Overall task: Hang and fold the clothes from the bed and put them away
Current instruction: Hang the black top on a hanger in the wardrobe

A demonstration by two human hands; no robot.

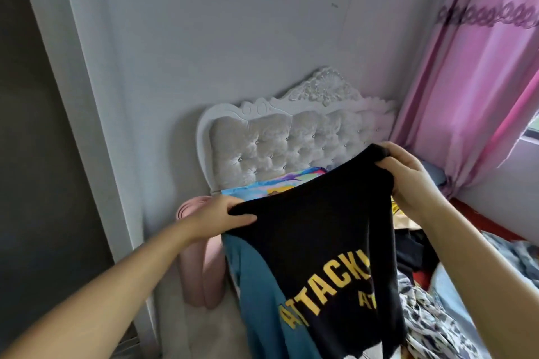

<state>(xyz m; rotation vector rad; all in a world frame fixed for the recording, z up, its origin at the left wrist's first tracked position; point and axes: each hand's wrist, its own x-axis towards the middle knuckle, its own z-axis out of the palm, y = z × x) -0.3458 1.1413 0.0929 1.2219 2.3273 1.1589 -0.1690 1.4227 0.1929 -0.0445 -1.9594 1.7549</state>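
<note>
Head cam: my left hand (226, 214) and right hand (407, 175) each pinch the top edge of the black shirt (318, 242), held up spread over the bed (455, 300), headboard (291, 140) behind, clothes pile (423, 315) below

You have two hands up: your left hand (224, 214) and your right hand (408, 175), both gripping one black garment (315, 242) with yellow lettering. Under it you can count one teal garment (256, 294), which also carries yellow letters. To your right on the bed lie one leopard-print piece (431, 318), one pale blue denim piece (455, 285) and one dark heap (414, 251); how many items are in that heap, you cannot tell. You also have one tufted white headboard (291, 143), one colourful pillow (277, 186), one pink curtain (472, 73) and one pink thing (201, 265) beside the bed.
</note>
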